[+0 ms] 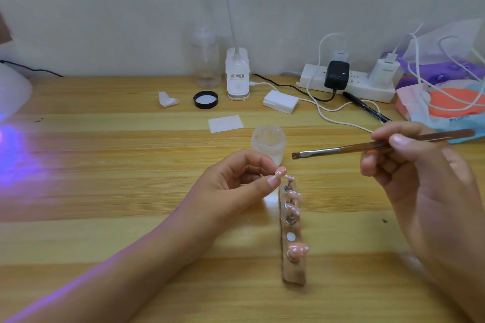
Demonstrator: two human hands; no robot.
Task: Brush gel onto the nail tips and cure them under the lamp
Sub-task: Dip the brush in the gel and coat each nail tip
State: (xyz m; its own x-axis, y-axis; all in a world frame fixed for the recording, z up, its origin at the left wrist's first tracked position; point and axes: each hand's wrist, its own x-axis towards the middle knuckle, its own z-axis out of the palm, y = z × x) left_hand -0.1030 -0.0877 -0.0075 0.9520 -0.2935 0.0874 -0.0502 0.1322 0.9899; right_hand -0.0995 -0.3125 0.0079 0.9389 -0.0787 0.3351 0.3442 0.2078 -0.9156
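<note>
Hovering near the holder (pixel 294 274), a tip (pixel 280 171) is pinched by the left hand (pixel 236 183); a brush (pixel 341 150) is gripped by the right hand (pixel 420 181).

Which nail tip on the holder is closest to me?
The pink nail tip at the holder's near end, alone beyond a bare white disc; others crowd the far end.

Single view, head-worn, wide-angle. Lens sits over the table (pixel 105 238) at its near side and faces forward and down across it to the far edge and the wall (pixel 105 8) behind. Close range: left hand (pixel 236 183) and right hand (pixel 420 181) fill the lower half, reaching in from the bottom corners.
</note>
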